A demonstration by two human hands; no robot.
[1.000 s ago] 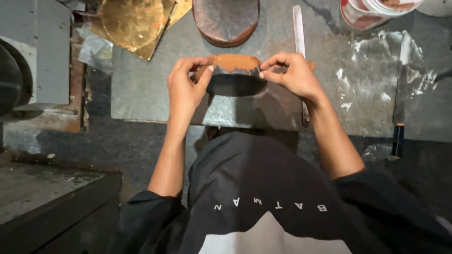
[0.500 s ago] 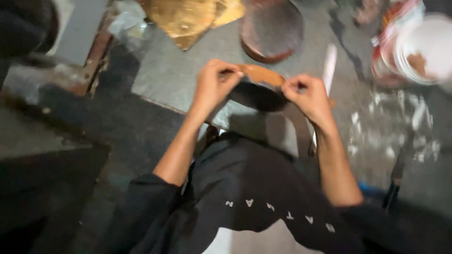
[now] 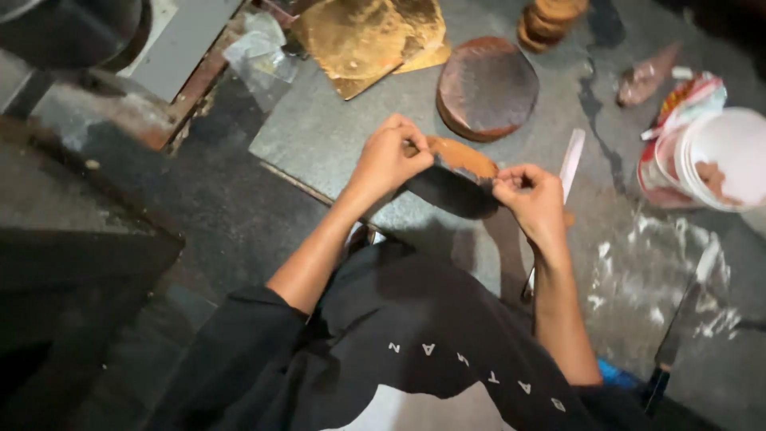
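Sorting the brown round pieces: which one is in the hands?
The orange-brown piece, pinched between left hand and right hand; the dark disc lies untouched beyond.

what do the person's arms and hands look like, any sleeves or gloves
Both hands are bare: no gloves, rings or watch show on the left hand or the right hand. The forearms are uncovered too. A black top with pale lettering has its sleeves pushed up to about the elbows.
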